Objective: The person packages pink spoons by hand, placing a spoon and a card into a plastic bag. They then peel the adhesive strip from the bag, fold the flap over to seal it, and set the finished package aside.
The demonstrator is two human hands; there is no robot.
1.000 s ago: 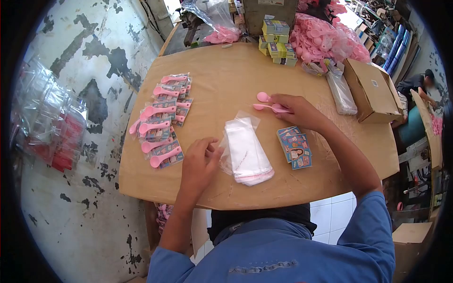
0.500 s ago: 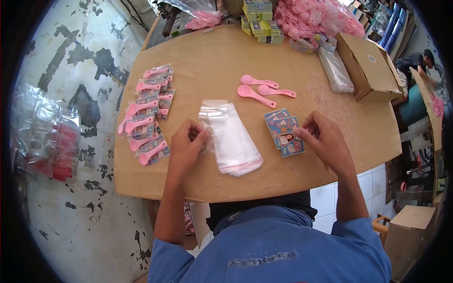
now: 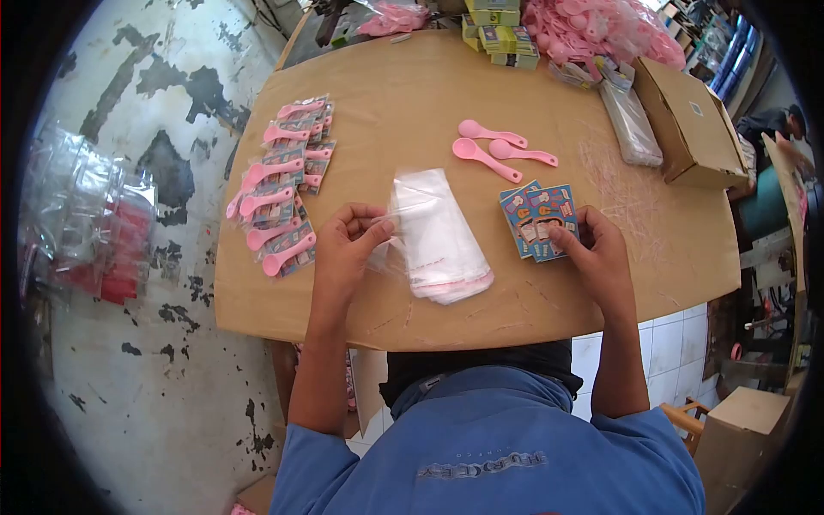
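Note:
My left hand (image 3: 354, 245) is closed in a pinch on a clear plastic bag (image 3: 393, 256), blurred and see-through, at the left side of a stack of clear plastic bags (image 3: 438, 227). Between the thumb and fingers of my right hand (image 3: 601, 257) is a printed blue card (image 3: 554, 206), held over a small pile of similar cards (image 3: 513, 206). Three loose pink spoons (image 3: 487, 159) lie beyond the cards. To the left are several bagged sets (image 3: 283, 193), each showing a pink spoon with a card.
Along the far edge lie bundled cards (image 3: 506, 39) and a heap of pink spoons in plastic (image 3: 601, 34). A cardboard box (image 3: 691, 120) stands at the right beside a wrapped bag pack (image 3: 631, 124). Another person (image 3: 777, 129) is at far right.
My right hand has taken hold of a card from the pile and tilted it up slightly. My left hand keeps its pinch beside the bag stack. The whole view has shifted a little.

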